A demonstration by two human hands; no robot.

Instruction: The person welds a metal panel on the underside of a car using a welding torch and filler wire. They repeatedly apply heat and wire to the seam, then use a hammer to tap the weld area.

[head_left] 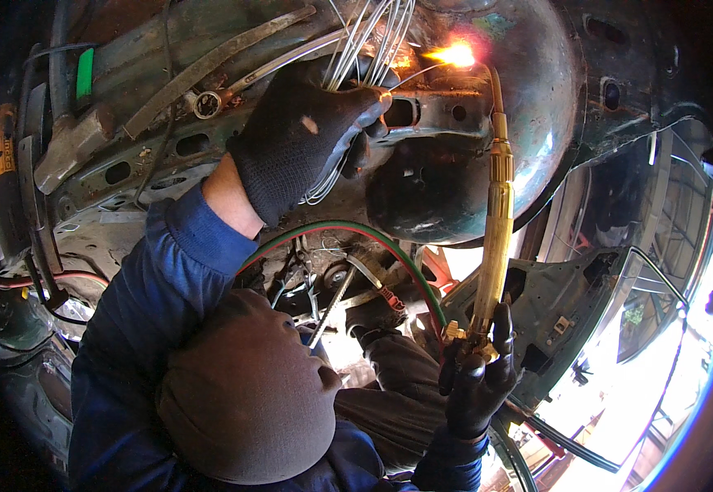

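Note:
My left hand (299, 123), in a black glove, is closed around a looped bundle of thin silvery wire (364, 37). A single strand sticks out to the right and reaches toward a bright flame (458, 55). In its black glove, my right hand (479, 385) grips the lower end of a brass gas torch (497, 238), by the valve knobs. The torch stands nearly upright, and its bent tip burns against the joint between a rounded dark metal housing (537, 90) and a metal rail with holes (446, 115). The metal around the flame glows orange.
A hammer (76, 152), a curved bar (217, 66), a ring spanner (207, 104) and an orange-black power tool (2, 156) lie at the left. A green-and-red hose (373, 232) arcs below the housing. A brown cap (246, 394) fills the lower middle.

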